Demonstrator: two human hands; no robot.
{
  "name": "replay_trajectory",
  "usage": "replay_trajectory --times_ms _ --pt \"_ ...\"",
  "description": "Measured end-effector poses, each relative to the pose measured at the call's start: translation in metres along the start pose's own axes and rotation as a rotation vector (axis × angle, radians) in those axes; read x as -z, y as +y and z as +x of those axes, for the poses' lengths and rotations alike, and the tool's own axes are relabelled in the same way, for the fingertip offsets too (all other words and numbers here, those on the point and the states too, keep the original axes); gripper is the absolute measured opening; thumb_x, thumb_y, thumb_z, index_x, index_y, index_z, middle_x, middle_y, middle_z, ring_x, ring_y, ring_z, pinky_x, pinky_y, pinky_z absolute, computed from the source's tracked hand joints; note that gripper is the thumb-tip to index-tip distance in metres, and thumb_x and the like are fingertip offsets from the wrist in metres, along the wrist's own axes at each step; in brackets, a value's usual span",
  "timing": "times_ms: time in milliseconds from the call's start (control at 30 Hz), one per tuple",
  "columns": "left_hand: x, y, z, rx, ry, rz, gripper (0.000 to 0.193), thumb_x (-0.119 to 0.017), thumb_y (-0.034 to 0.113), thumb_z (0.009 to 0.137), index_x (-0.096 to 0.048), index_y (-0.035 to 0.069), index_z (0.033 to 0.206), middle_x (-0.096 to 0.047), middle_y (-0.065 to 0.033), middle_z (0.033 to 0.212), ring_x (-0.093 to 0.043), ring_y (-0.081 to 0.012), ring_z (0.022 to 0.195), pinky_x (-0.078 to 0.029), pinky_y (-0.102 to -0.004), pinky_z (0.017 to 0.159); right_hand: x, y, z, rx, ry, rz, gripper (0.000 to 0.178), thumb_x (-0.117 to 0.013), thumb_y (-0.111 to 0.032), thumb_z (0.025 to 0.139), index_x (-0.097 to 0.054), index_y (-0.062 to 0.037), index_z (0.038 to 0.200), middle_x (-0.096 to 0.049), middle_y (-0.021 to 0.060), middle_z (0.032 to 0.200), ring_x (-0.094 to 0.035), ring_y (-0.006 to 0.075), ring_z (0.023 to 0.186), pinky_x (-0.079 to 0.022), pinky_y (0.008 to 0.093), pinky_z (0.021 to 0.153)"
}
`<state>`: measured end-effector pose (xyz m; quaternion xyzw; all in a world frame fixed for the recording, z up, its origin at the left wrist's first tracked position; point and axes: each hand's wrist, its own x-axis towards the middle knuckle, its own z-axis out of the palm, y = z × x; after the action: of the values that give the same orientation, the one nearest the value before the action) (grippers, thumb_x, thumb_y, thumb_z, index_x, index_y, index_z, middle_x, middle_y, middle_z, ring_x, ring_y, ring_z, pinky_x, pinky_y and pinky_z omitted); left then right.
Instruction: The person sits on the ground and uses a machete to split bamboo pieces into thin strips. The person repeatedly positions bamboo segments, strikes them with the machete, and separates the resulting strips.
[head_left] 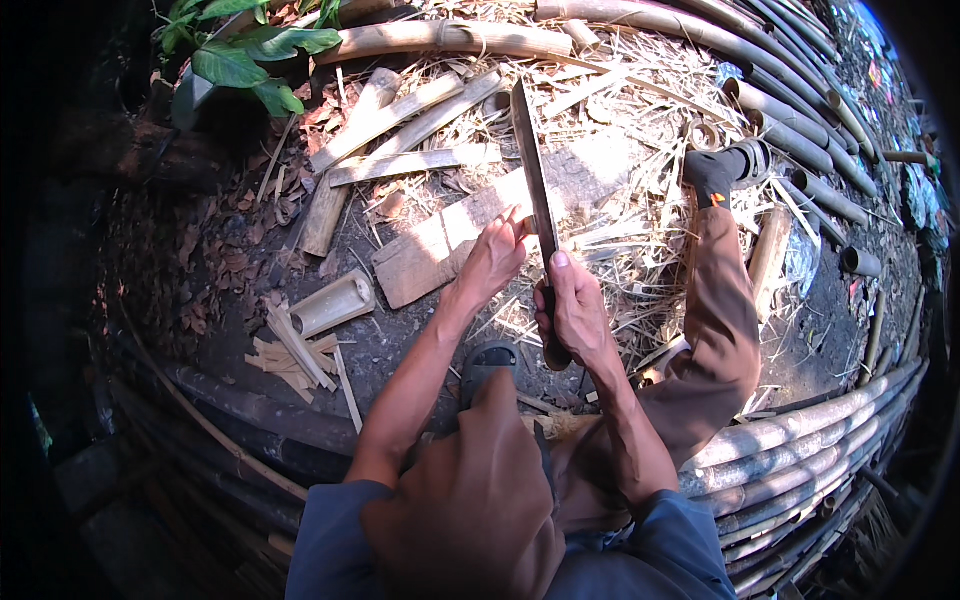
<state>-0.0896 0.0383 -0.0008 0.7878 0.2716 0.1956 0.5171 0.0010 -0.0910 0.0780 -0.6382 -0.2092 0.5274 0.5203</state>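
Observation:
My right hand (580,308) is wrapped round the dark handle of a machete (534,168). Its long blade points away from me, tilted slightly left. Close beside the blade's lower half, my left hand (490,262) has its fingers drawn together; whatever they grip, if anything, is too small to make out. Under the blade and beyond my left hand lies a thick wooden plank (415,265) on the ground. A split half of bamboo (335,304) and a small pile of short bamboo strips (297,358) rest to the left of my left forearm.
Split bamboo pieces (415,165) lie beyond the plank, among pale shavings (625,245). Bamboo poles (790,120) are stacked at the far right, and more poles (810,430) run behind my right leg. A leafy plant (228,65) grows at the far left.

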Motion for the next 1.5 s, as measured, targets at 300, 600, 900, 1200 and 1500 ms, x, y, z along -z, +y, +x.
replay_trajectory --times_ms 300,600,900,1200,1500 --pt "-0.008 -0.025 0.004 -0.203 0.119 0.346 0.052 -0.049 -0.002 0.082 -0.047 0.013 0.132 -0.062 -0.0251 0.093 -0.063 -0.0465 0.082 -0.051 -0.0478 0.065 -0.002 0.004 0.003 0.167 0.044 -0.296 0.042 -0.040 -0.029 0.104 -0.048 -0.0070 0.139 -0.046 0.0047 0.060 -0.048 0.0108 0.059 -0.042 0.0309 0.057" --pt "-0.005 -0.025 0.000 -0.217 0.129 0.267 0.054 -0.053 -0.001 0.082 -0.042 0.016 0.132 -0.057 -0.0251 0.108 -0.061 -0.0468 0.088 -0.051 -0.0498 0.066 -0.012 -0.005 0.000 0.227 0.095 -0.363 0.042 -0.041 -0.029 0.103 -0.047 -0.0076 0.140 -0.051 0.0105 0.060 -0.053 0.0136 0.058 -0.044 0.0345 0.057" --pt "-0.004 -0.012 0.003 -0.219 0.207 0.260 0.045 -0.050 -0.005 0.081 -0.046 0.003 0.125 -0.052 -0.0281 0.114 -0.050 -0.0495 0.109 -0.041 -0.0511 0.097 -0.015 -0.017 -0.008 0.206 0.085 -0.325 0.046 -0.040 -0.029 0.103 -0.043 -0.0070 0.144 -0.052 0.0055 0.060 -0.051 0.0110 0.059 -0.045 0.0303 0.059" --pt "-0.002 -0.027 -0.070 0.090 0.158 0.330 0.078 -0.064 0.014 0.085 -0.019 -0.006 0.146 -0.032 -0.0312 0.144 -0.033 -0.0429 0.136 -0.032 -0.0449 0.111 -0.014 -0.019 -0.002 0.188 0.051 -0.267 0.045 -0.039 -0.026 0.103 -0.043 -0.0063 0.144 -0.047 0.0001 0.059 -0.047 0.0083 0.056 -0.043 0.0282 0.054" --pt "0.016 -0.020 -0.125 0.357 0.143 0.241 0.050 -0.059 0.019 0.090 -0.047 -0.006 0.132 -0.056 -0.0276 0.125 -0.053 -0.0405 0.119 -0.041 -0.0433 0.103 -0.023 -0.003 0.021 0.266 0.044 -0.319 0.046 -0.040 -0.028 0.103 -0.044 -0.0050 0.142 -0.048 0.0041 0.061 -0.049 0.0115 0.057 -0.042 0.0299 0.055"
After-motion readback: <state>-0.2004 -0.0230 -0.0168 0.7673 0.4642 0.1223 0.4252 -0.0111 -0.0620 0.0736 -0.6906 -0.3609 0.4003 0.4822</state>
